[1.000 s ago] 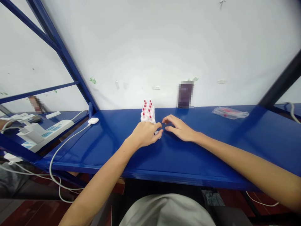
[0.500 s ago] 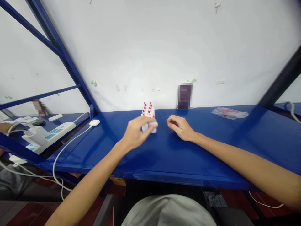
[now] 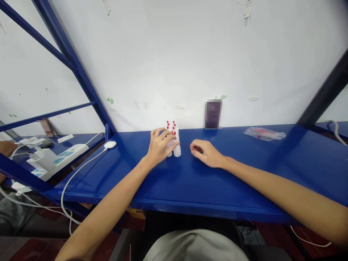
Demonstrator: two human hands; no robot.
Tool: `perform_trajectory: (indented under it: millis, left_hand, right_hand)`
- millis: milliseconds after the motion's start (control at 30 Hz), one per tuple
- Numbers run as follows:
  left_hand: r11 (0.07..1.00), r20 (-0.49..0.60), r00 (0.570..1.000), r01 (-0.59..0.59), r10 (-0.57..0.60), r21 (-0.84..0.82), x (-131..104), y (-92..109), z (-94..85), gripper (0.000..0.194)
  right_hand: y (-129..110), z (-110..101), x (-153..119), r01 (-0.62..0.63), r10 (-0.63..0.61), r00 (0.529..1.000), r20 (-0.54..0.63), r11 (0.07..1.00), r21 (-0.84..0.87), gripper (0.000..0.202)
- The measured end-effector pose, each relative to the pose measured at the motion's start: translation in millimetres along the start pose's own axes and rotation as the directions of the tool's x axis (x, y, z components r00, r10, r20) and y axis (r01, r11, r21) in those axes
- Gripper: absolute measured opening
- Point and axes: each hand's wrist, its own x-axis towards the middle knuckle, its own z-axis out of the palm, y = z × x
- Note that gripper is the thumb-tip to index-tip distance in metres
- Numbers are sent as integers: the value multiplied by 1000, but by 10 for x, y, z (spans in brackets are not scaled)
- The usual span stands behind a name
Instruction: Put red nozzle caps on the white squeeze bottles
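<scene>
A cluster of small white bottles with red caps (image 3: 176,144) stands upright near the back of the blue shelf (image 3: 244,163), close to the white wall. My left hand (image 3: 159,146) is at the cluster's left front, its fingers wrapped over the front bottle, which stands on the shelf against the others. My right hand (image 3: 206,154) rests on the shelf just right of the bottles, fingers curled in with nothing visible in them, a short gap away from the cluster.
A clear plastic bag with red contents (image 3: 265,133) lies at the back right. A dark flat object (image 3: 213,115) leans on the wall. To the left are a white puck on a cable (image 3: 110,144), a power strip (image 3: 54,159) and another person's hand (image 3: 7,148).
My left hand lifted a bottle from the shelf in front of the cluster and carried it back to stand against the group. My right hand curled shut and barely moved.
</scene>
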Motion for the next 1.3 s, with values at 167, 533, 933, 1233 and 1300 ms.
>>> perform_trajectory:
  millis: [167,533,933,1233,1300]
  left_hand:
    - [999,53,998,-21,19,50,-45,-9,11,18]
    - [1000,27,1000,-5,4,31,-19,5,7,21]
    - [998,17,999,42,-43,38,-41,2,35,27]
    - [999,15,999,37,-37,-16,-42,88,-10,25]
    - [996,-24,996,88,-89,-32,-27,93,-38,23]
  right_hand:
    - [-1,-1,1,10,-10,1000,14,1000,-14,6]
    - [34,17,3,28,-26,999,37,999,-41,6]
    - [-1,5,-3,29,-26,998,53,998,-54,6]
    - [12,12,-1,23,-19,998,65,998,-61,6]
    - [15,13,-1,20,-16,998,64,997,-68,7]
